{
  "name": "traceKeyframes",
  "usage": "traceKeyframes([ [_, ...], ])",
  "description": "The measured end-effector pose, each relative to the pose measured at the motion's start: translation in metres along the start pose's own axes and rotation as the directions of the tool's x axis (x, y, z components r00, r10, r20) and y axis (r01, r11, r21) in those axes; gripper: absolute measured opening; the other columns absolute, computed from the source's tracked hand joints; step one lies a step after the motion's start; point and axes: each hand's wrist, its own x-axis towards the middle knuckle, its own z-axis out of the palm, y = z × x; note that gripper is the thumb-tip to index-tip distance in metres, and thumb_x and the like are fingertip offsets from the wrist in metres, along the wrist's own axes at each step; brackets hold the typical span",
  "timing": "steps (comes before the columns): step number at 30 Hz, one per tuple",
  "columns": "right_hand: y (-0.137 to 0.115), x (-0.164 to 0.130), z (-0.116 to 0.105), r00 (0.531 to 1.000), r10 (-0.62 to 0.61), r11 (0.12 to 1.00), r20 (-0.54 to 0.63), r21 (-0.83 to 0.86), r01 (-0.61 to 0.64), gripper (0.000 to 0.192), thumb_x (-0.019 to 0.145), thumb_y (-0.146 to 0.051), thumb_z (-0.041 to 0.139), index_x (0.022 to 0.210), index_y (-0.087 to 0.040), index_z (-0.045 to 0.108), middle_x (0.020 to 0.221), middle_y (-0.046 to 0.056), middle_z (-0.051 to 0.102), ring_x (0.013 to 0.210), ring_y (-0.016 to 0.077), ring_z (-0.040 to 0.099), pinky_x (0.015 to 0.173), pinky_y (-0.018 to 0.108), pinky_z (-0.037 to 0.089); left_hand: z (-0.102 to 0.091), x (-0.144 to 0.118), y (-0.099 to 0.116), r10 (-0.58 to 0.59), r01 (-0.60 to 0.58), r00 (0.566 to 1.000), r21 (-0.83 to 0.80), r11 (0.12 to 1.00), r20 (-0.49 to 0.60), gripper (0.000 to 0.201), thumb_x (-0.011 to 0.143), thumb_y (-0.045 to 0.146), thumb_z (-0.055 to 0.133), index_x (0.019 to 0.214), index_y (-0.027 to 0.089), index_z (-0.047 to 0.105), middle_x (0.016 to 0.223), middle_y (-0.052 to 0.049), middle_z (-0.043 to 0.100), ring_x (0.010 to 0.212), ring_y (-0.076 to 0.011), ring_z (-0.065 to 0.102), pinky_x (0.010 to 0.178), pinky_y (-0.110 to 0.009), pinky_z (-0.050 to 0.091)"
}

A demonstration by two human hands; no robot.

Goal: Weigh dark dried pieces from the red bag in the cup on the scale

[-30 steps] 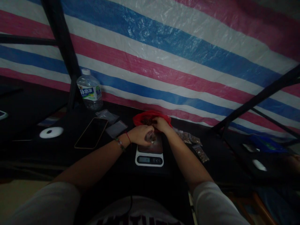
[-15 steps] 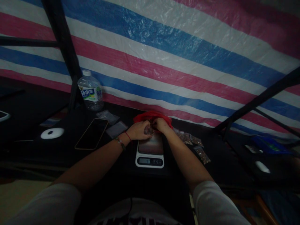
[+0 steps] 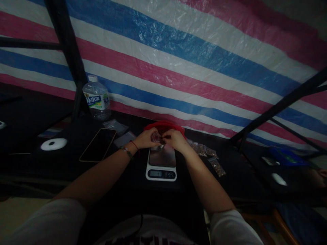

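Left hand (image 3: 145, 139) and right hand (image 3: 174, 139) pinching small bag (image 3: 155, 137), above scale (image 3: 161, 163)

A dark table (image 3: 76, 170) carries a scale (image 3: 161, 166), phone (image 3: 98, 149), water bottle (image 3: 96, 98) and small packets (image 3: 209, 158).

Both hands (image 3: 160, 139) pinching small bag (image 3: 155, 137) above scale (image 3: 161, 163)

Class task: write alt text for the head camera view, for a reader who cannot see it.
Left hand and right hand together hold a small clear bag above a white kitchen scale on a dark table. A red bag lies behind, a phone and water bottle to the left.
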Motion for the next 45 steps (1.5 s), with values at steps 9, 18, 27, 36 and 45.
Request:
traceKeyframes([
  [9, -0.001, -0.009, 0.011, 0.998, -0.063, 0.997, -0.017, 0.032, 0.064, 0.014, 0.075, -0.011, 0.069, 0.084, -0.02, 0.075, 0.087, 0.005, 0.071, 0.083, 0.0179, 0.063, 0.078, 0.029, 0.048, 0.001, 0.0, -0.005, 0.004, -0.004, 1.0, -0.061, 0.998, 0.001, 0.044, 0.063, 0.042, 0.077, 0.093, 0.018, 0.055, 0.088, -0.001, 0.067, 0.079, -0.0158, 0.064, 0.069, -0.026, 0.049],
  [18, 0.001, -0.016, 0.012, 0.991, -0.101, 0.983, -0.087, 0.142, 0.113, 0.018, 0.077, -0.008, 0.066, 0.088, -0.02, 0.074, 0.088, 0.005, 0.07, 0.087, 0.0182, 0.063, 0.081, 0.031, 0.049, -0.002, -0.001, 0.004, 0.006, -0.008, 1.0, -0.074, 0.997, -0.023, 0.035, 0.063, 0.033, 0.076, 0.087, 0.018, 0.056, 0.082, 0.001, 0.064, 0.074, -0.014, 0.061, 0.066, -0.025, 0.047],
  [27, 0.015, -0.027, 0.015, 0.983, -0.019, 0.983, -0.181, 0.176, 0.051, 0.027, 0.082, -0.006, 0.053, 0.095, -0.02, 0.072, 0.095, 0.006, 0.07, 0.091, 0.0172, 0.063, 0.085, 0.032, 0.049, 0.001, -0.001, 0.002, -0.005, 0.001, 0.999, -0.094, 0.996, -0.047, 0.03, 0.066, 0.031, 0.073, 0.086, 0.018, 0.055, 0.08, 0.001, 0.064, 0.072, -0.0136, 0.061, 0.065, -0.025, 0.047],
  [36, 0.028, -0.035, 0.015, 0.966, 0.11, 0.964, -0.234, 0.264, -0.046, 0.022, 0.082, -0.016, 0.055, 0.096, -0.019, 0.072, 0.098, 0.006, 0.072, 0.093, 0.0188, 0.065, 0.088, 0.034, 0.049, -0.001, -0.003, -0.001, -0.001, -0.003, 0.999, -0.132, 0.991, -0.033, 0.036, 0.067, 0.034, 0.075, 0.09, 0.017, 0.054, 0.084, -0.001, 0.066, 0.071, -0.0132, 0.061, 0.064, -0.024, 0.047],
  [45, 0.044, -0.029, 0.024, 0.952, 0.19, 0.919, -0.239, 0.385, -0.087, 0.022, 0.083, -0.02, 0.054, 0.096, -0.02, 0.072, 0.096, 0.005, 0.072, 0.09, 0.0183, 0.065, 0.084, 0.033, 0.049, -0.006, -0.002, -0.004, 0.013, -0.018, 0.999, -0.102, 0.995, -0.046, 0.036, 0.068, 0.034, 0.072, 0.095, 0.017, 0.055, 0.091, -0.004, 0.066, 0.079, -0.0157, 0.063, 0.072, -0.028, 0.05],
])
